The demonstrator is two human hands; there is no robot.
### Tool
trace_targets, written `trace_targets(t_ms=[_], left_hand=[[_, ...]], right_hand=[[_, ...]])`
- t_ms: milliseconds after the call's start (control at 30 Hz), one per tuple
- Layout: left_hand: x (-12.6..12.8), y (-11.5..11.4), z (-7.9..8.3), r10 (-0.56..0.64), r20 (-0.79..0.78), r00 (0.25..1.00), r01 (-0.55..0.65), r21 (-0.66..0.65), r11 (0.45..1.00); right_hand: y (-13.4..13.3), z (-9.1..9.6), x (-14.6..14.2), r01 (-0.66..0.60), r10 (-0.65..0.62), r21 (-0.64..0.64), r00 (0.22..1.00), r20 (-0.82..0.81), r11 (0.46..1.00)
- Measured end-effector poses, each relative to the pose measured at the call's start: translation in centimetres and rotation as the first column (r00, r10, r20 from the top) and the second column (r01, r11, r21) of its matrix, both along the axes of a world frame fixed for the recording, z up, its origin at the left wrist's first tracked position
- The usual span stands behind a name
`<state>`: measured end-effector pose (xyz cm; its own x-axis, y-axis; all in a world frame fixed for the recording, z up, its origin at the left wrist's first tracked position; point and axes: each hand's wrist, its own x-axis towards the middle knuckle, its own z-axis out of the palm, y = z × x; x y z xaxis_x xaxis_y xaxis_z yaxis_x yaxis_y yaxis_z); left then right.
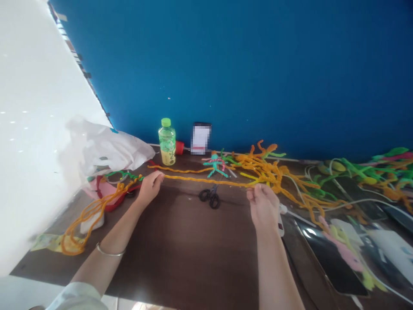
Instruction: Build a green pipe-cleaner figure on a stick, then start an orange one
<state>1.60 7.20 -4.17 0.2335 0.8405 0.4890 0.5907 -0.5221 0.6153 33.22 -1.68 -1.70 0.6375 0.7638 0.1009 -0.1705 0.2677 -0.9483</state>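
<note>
A long, twisted orange pipe cleaner (206, 180) stretches almost straight between my hands above the table. My left hand (152, 188) pinches its left end, fingers closed. At the other end, my right hand (263, 206) grips it with closed fingertips. Behind it lies a second orange strand (185, 171). Below its middle are scissors with black handles (213, 200), blades partly hidden. A small turquoise pipe-cleaner figure (215, 162) with a pink striped part lies just beyond. Next to my right hand spreads a heap of orange pipe-cleaner pieces (258, 165).
A green-capped bottle (167, 148) and a propped phone (200, 138) stand by the blue wall. At left are looped orange pipe cleaners (92, 211) and a white plastic bag (119, 148). A dark tablet-like device (332, 258), cables and green pieces (358, 172) crowd the right.
</note>
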Motion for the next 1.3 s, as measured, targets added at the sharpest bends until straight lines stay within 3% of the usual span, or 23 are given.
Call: trace_targets(t_ms=[233, 367, 433, 567, 700, 867, 1067, 1300], left_hand=[[-1.1, 0.4, 0.4, 0.003, -0.069, 0.998, -0.002, 0.007, 1.0], [-2.1, 1.0, 0.3, 0.066, -0.084, 0.994, -0.069, -0.024, 0.997], [-3.0, 1.3, 0.3, 0.135, -0.076, 0.988, -0.14, -0.061, 0.988], [-5.1, 2.1, 0.6, 0.144, -0.196, 0.97, -0.176, -0.155, 0.972], [-6.3, 3.1, 1.2, 0.231, -0.265, 0.936, -0.26, -0.08, 0.962], [-6.6, 5.1, 1.3, 0.262, -0.357, 0.896, -0.321, -0.116, 0.94], [-7.0, 6.8, 0.5, 0.219, -0.294, 0.93, -0.283, -0.194, 0.939], [-6.8, 7.4, -0.2, 0.155, -0.131, 0.979, -0.19, -0.332, 0.924]], right_hand=[[-0.1, 0.3, -0.4, -0.058, 0.058, 0.007, 0.997, -0.042, 0.998], [0.4, -0.7, -1.5, -0.074, 0.072, -0.033, 0.995, -0.074, 0.997], [0.7, -1.6, -2.3, -0.114, 0.113, -0.113, 0.994, -0.016, 0.987], [1.6, -2.9, -3.7, -0.155, 0.207, -0.249, 0.957, 0.201, 0.956], [3.1, -3.0, -4.3, -0.182, 0.303, -0.316, 0.869, 0.392, 0.931], [5.8, -3.4, -4.1, -0.062, 0.28, -0.321, 0.66, 0.697, 0.945], [9.4, -3.8, -3.6, -0.07, 0.265, -0.273, 0.555, 0.788, 0.959], [10.5, -4.2, -3.0, -0.118, 0.379, -0.369, 0.479, 0.792, 0.922]])
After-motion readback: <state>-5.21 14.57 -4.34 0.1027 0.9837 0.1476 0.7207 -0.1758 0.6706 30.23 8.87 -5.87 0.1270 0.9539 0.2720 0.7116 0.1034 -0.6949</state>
